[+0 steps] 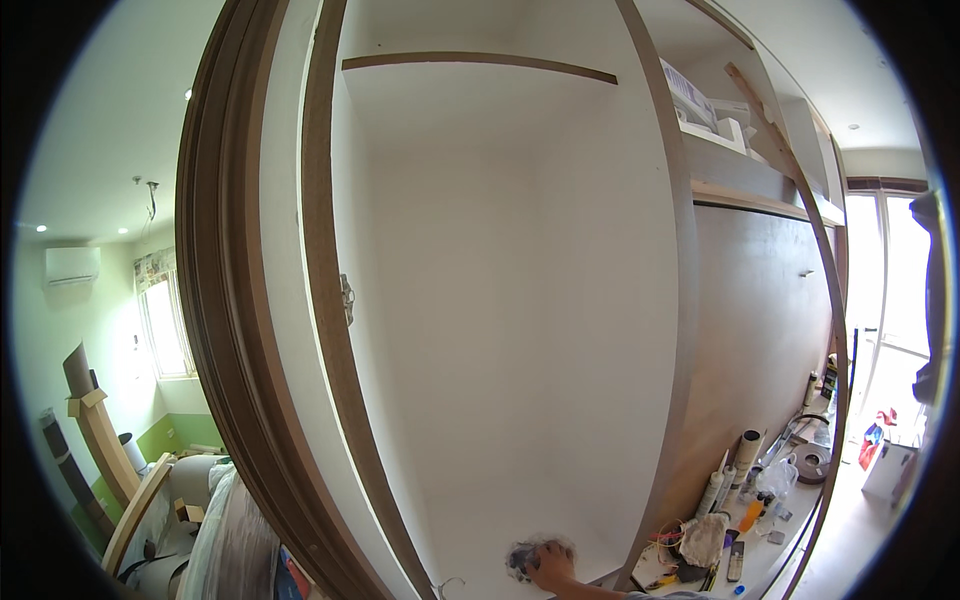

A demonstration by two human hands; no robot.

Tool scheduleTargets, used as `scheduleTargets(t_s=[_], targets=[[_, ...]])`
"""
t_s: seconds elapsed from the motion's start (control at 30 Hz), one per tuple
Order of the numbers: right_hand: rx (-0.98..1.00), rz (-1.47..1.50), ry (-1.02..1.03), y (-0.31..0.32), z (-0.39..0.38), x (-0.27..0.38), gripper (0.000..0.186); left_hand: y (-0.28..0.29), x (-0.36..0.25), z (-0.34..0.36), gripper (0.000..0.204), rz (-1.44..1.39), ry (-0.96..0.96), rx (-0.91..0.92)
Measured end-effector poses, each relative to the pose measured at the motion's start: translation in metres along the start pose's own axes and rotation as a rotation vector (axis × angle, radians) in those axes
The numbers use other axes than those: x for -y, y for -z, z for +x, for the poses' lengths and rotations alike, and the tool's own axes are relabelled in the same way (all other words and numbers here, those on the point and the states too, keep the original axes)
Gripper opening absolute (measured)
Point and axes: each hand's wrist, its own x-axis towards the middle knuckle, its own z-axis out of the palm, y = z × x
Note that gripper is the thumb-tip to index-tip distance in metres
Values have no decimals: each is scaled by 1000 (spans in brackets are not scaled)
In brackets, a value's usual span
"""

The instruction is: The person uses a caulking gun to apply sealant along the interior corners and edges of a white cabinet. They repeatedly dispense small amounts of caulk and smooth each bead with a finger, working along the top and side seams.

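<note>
At the bottom of a white cabinet compartment [470, 300], my right hand [550, 570] reaches in from the lower right. Its fingers are bent over a dark grey, crumpled rag-like wad [520, 558] with a pale, ragged edge, pressed against the lower white surface. The fingers hide part of the wad, and its exact kind is hard to make out. A thin pale loop [452, 586] lies to the left, beside the brown-edged side panel [325, 250]. My left hand is out of sight.
A brown shelf edge [480, 62] crosses the compartment high up. To the right, a counter holds sealant tubes [712, 492], a tape roll [812, 462], a pale cloth [703, 540] and a remote [737, 562]. A brown door frame [225, 250] stands left; wrapped furniture [225, 540] lies beyond.
</note>
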Motion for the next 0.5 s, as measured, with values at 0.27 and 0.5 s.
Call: scheduleTargets(t_s=[0.27, 0.5], targets=[[-64, -70, 252, -16, 7, -26, 50, -8, -7, 10, 41, 92, -348, 67], [107, 203, 297, -4, 24, -39, 39, -47, -32, 24, 47, 200, -405, 317]])
